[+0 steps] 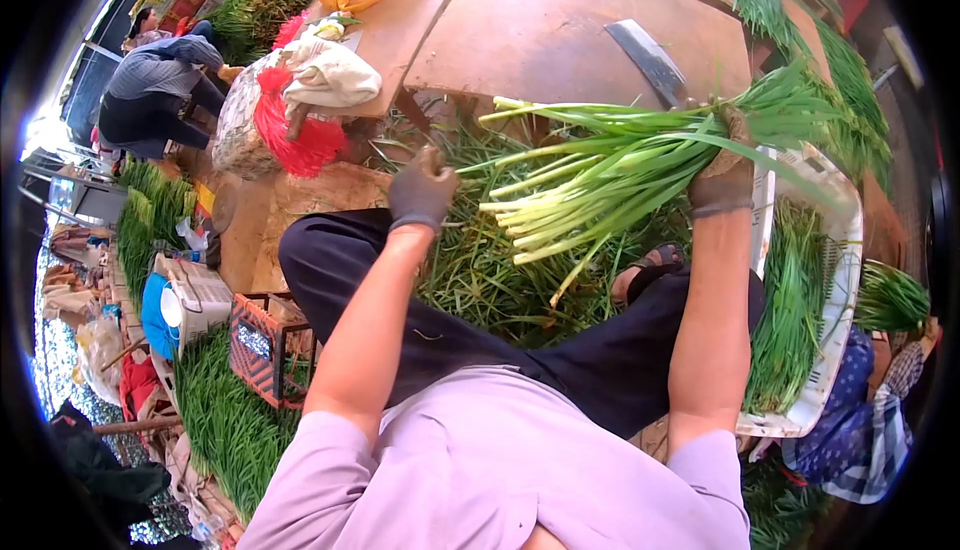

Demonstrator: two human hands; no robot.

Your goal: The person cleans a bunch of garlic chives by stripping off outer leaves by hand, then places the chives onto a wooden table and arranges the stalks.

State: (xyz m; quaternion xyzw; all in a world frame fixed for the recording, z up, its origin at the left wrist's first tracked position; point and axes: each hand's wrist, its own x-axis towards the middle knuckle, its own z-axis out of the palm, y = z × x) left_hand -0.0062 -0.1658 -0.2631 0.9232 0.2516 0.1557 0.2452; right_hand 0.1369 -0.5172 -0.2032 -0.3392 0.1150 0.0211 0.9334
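My right hand (722, 172), in a dark glove, is closed around a bunch of garlic chives (590, 175). The pale stalk ends point left over my lap and the leafy ends droop to the right. My left hand (422, 190), also gloved, is closed in a pinch left of the stalk ends, on a thin chive stalk that reaches toward the bunch. Beyond the bunch, a wide-bladed knife (645, 58) lies on the wooden table (560, 20). Loose leaves and trimmings (500, 280) cover the ground between my legs.
A white plastic crate (848, 285) with chives stands at my right. Red plastic strings (280, 130) and a pale cloth (335, 75) hang at the table's left. A red-black crate (265, 350) and more greens (225, 420) lie left. Another person (160, 85) bends over at far left.
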